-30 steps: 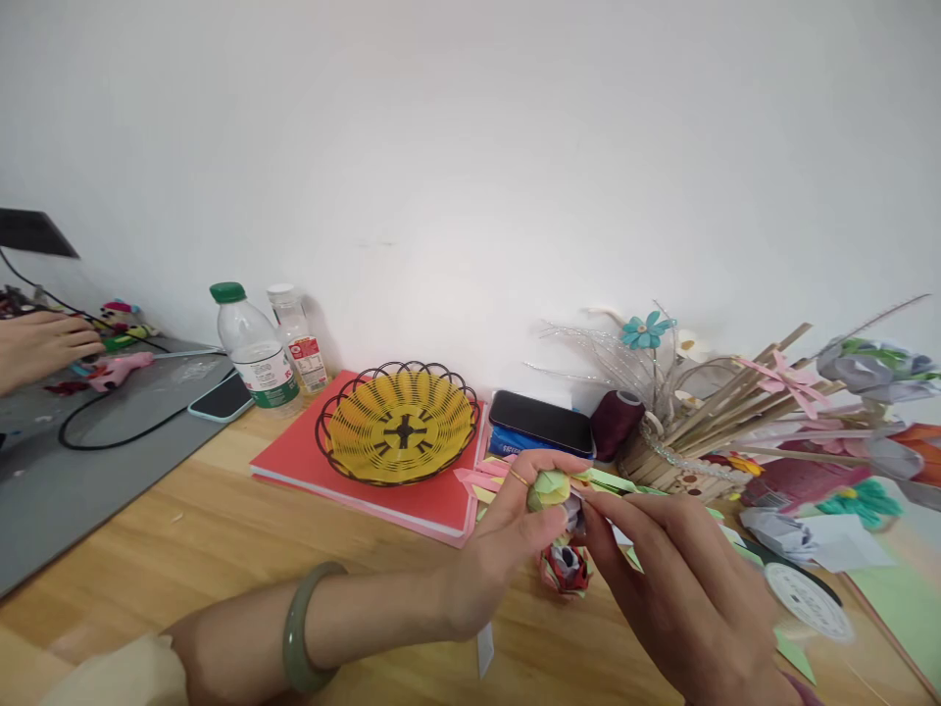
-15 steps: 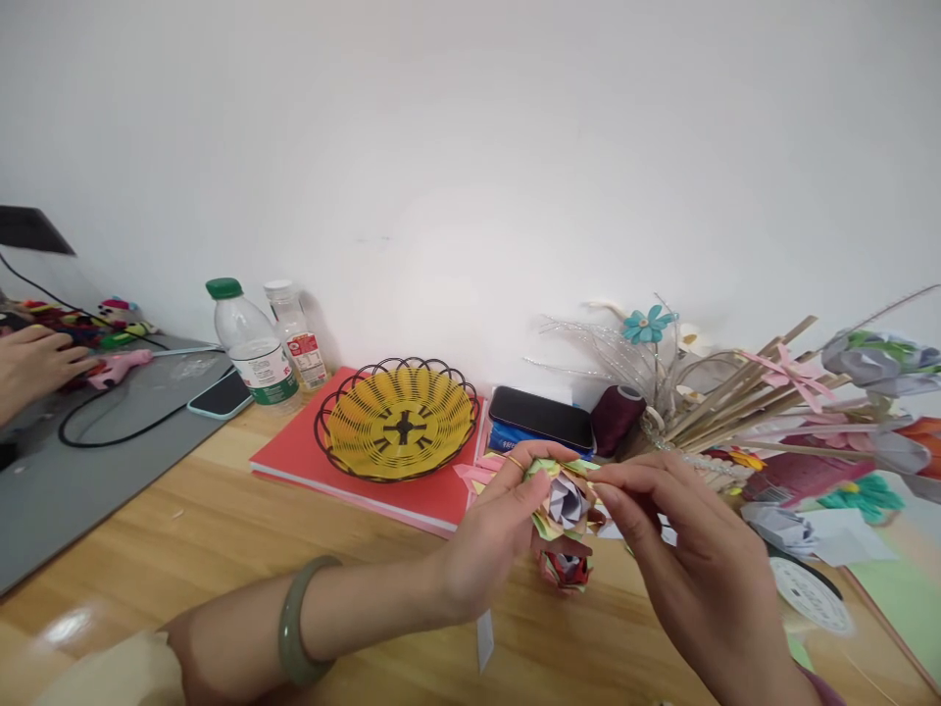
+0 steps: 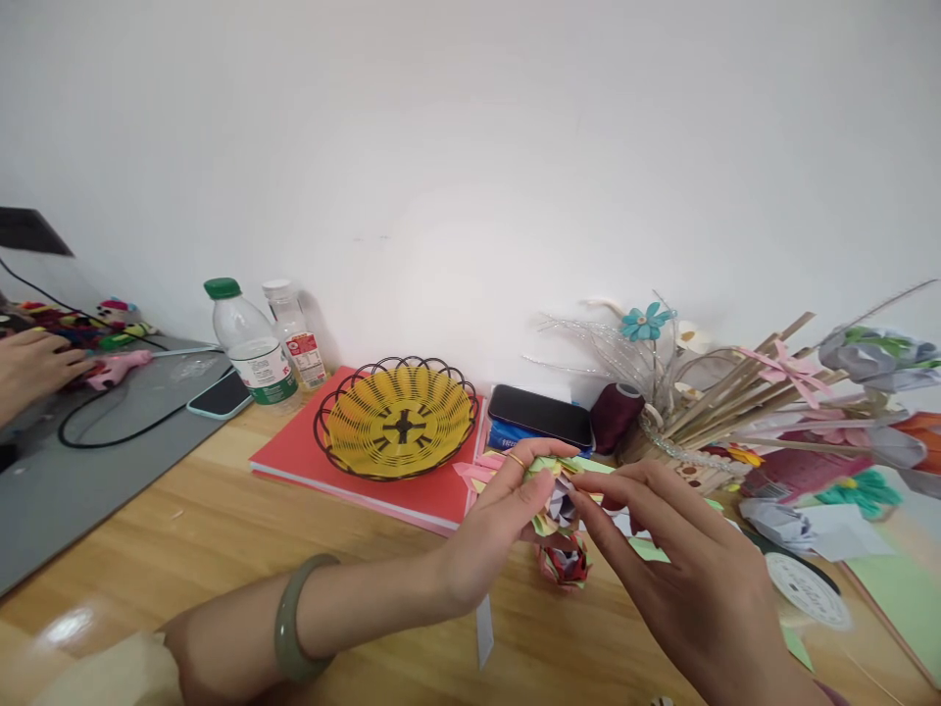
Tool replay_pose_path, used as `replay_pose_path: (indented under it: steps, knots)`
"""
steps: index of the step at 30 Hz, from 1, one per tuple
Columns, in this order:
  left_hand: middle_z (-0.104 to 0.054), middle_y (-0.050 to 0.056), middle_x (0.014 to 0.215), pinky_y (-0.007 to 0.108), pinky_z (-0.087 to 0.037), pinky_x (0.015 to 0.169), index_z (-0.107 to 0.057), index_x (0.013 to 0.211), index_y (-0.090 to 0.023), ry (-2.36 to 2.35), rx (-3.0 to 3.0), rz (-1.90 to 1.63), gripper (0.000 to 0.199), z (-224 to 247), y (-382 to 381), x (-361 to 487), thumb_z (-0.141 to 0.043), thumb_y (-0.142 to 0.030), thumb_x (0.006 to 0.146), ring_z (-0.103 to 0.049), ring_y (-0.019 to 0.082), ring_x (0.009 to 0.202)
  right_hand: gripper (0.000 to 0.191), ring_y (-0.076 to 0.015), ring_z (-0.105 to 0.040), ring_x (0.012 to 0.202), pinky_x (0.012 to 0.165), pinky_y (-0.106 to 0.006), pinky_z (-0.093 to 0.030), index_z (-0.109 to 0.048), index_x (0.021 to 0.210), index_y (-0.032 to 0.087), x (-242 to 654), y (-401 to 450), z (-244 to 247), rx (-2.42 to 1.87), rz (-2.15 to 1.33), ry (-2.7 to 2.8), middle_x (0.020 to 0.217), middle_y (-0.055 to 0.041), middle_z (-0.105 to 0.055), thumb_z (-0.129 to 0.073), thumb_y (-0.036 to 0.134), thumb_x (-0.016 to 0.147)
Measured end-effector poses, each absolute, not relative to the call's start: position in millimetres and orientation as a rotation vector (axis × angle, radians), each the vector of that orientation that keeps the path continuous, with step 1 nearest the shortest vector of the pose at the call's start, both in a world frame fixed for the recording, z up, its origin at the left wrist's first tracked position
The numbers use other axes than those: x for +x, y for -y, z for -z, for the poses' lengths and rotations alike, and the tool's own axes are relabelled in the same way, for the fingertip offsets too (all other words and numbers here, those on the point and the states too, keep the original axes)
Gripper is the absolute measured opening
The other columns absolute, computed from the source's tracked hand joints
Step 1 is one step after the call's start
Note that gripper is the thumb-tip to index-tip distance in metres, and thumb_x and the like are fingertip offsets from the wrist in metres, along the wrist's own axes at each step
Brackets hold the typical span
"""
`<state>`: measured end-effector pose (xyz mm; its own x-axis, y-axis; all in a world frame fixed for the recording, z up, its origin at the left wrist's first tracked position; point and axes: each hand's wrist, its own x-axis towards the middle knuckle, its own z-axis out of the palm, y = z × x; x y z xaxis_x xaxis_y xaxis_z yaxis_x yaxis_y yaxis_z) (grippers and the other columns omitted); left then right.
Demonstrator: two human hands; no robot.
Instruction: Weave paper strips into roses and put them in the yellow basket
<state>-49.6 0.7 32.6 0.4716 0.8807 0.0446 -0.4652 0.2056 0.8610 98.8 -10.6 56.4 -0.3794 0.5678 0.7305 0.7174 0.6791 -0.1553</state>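
Head view: see a little paper flower between two hands, up over the wooden table. Gripped in the left hand, with the thumb in front and a bent finger over the top. From the left palm, out past the thumb tip, to the right. From the right hand, to the left and a bit farther forward, right at the tips of thumb and pointing finger. Touched at both sides, so about as near to one hand as to the other, but held more firmly by the left. Tips of the right hand close together at the petals. Hard to tell from here: pinching a petal, or only touching.

No clear long side to the flower. Round like a tiny cabbage, with the open middle facing the right hand and the front. Pale purple inside, like a swirl. Light yellow and soft green around the outside, with pointy folded edges. Partly hidden behind the left thumb. Just below it in view, near the hands, see also a red paper flower with a pale middle.
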Motion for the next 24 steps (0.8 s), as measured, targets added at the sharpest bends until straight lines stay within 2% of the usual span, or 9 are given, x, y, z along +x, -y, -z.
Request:
replay_pose_path:
  steps: [6, 11, 17, 24]
  knots:
    - [-0.055, 0.003, 0.1, 0.032, -0.043, 0.076, -0.048, 0.107, -0.025, -0.578, 0.997, -0.989, 0.03, -32.1, -3.1, -50.6, -0.044, -0.043, 0.083, -0.052, 0.012, 0.082, 0.013, -0.0131, -0.055, 0.071, 0.063, -0.025, -0.046, -0.058, 0.094, 0.015, 101.0, 10.3, -52.3, -0.959, 0.378, 2.128, 0.079, -0.0048, -0.055, -0.054, 0.014, 0.082]
    - [-0.054, 0.003, 0.097, 0.034, -0.043, 0.078, -0.048, 0.106, -0.024, -0.597, 0.975, -0.966, 0.031, -33.8, -4.2, -51.3, -0.044, -0.044, 0.083, -0.051, 0.015, 0.088, 0.01, -0.0131, -0.055, 0.07, 0.063, -0.026, -0.047, -0.057, 0.092, 0.014, 100.4, 9.2, -48.2, -0.982, 0.42, 2.133, 0.077, -0.0048, -0.055, -0.052, 0.016, 0.083]
    - [-0.055, 0.004, 0.094, 0.034, -0.044, 0.077, -0.047, 0.105, -0.022, -0.579, 0.965, -0.963, 0.03, -35.2, -4.1, -51.3, -0.044, -0.042, 0.084, -0.051, 0.013, 0.083, 0.01, -0.0119, -0.054, 0.07, 0.062, -0.024, -0.045, -0.055, 0.092, 0.018, 99.1, 7.0, -49.5, -1.002, 0.271, 2.129, 0.078, -0.003, -0.054, -0.051, 0.015, 0.084]
    - [-0.055, 0.004, 0.09, 0.031, -0.046, 0.067, -0.045, 0.105, -0.021, -0.595, 0.953, -0.916, 0.028, -36.8, -5.3, -50.7, -0.042, -0.039, 0.084, -0.055, 0.013, 0.075, 0.009, -0.0099, -0.052, 0.06, 0.053, -0.022, -0.041, -0.057, 0.078, 0.021, 97.3, 5.2, -56.1, -1.072, -0.053, 2.072, 0.069, 0.0006, -0.054, -0.051, 0.019, 0.084]
